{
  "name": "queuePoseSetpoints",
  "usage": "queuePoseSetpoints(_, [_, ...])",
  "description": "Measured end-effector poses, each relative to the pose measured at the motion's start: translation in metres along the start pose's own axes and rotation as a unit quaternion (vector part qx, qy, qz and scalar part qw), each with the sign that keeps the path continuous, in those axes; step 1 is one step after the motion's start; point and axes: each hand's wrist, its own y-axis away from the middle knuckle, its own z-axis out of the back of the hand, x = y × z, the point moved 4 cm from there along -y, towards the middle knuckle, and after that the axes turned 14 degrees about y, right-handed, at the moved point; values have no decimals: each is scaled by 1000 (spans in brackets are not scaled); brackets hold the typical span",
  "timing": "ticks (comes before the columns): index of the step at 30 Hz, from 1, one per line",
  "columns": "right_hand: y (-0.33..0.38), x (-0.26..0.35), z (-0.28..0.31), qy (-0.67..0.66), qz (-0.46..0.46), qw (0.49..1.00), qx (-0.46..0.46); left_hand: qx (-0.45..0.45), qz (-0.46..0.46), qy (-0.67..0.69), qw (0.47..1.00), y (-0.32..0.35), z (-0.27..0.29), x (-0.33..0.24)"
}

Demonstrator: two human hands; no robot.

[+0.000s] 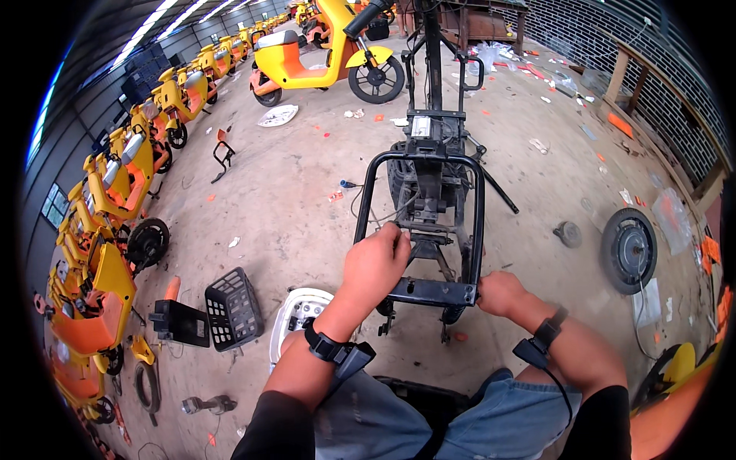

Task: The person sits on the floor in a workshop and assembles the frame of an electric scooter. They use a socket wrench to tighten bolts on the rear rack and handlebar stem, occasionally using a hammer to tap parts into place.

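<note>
In front of me stands a stripped black scooter frame (477,222), its handlebar stem at the far end. My left hand (376,264) reaches over the left rail of the rear loop, fingers closed; whatever they pinch is hidden. A thin dark cable (410,207) runs close by its fingertips. At the right end of the rear crossbar (433,291), my right hand (500,293) is closed, with the fingertips out of sight behind the frame. I cannot make out what it grips. Dark bands with small boxes are strapped round both wrists.
A white tray (310,295) holding small parts lies left of the frame, beyond it a black plastic basket (234,307). A cordless power tool (208,404) is on the floor, lower left. Right stands a wheel (629,251). Yellow scooters (123,184) line the left.
</note>
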Motion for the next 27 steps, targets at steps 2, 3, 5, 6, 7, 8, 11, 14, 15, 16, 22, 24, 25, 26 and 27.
queuePoseSetpoints(2, [-1,1,-3,7,-2,1000,-2,-16,-42,1,999,5,-3,-7])
queuePoseSetpoints(3, [-2,0,-4,11,-3,1000,-3,-17,-72,-8,997,6,-5,-8])
queuePoseSetpoints(5, [-2,0,-5,4,-2,1000,-2,15,-79,-16,997,6,-12,-6])
queuePoseSetpoints(6, [-2,0,-5,0,-2,1000,-1,31,-83,-19,996,6,-14,-5])
queuePoseSetpoints(7, [-2,0,-5,3,-3,1000,2,56,-37,-24,997,4,-15,-4])
queuePoseSetpoints(8, [-2,0,-4,6,-4,1000,6,65,-27,-25,997,3,-15,-4])
queuePoseSetpoints(11, [-2,-1,-7,-6,-1,1000,-1,80,-10,-30,996,4,-16,-2])
queuePoseSetpoints(14, [-3,-2,-7,-22,5,1000,6,74,-19,-41,996,4,-19,1])
queuePoseSetpoints(15, [-4,-3,-6,-27,8,1000,13,78,-18,-47,996,4,-21,1])
queuePoseSetpoints(16, [-4,-4,-4,-39,11,999,23,80,-19,-55,995,4,-20,0])
queuePoseSetpoints(22, [-6,-12,0,-162,63,983,56,87,-11,-66,994,5,-18,-5])
queuePoseSetpoints(24, [-8,-14,-1,-210,79,972,73,93,-8,-64,994,5,-18,-5])
queuePoseSetpoints(25, [-9,-17,-5,-218,89,970,58,95,-6,-63,993,4,-19,-6])
queuePoseSetpoints(26, [-11,-21,-11,-226,99,968,42,95,-6,-64,993,4,-19,-7])
queuePoseSetpoints(27, [-11,-25,-15,-233,109,966,27,95,-5,-65,993,4,-20,-7])
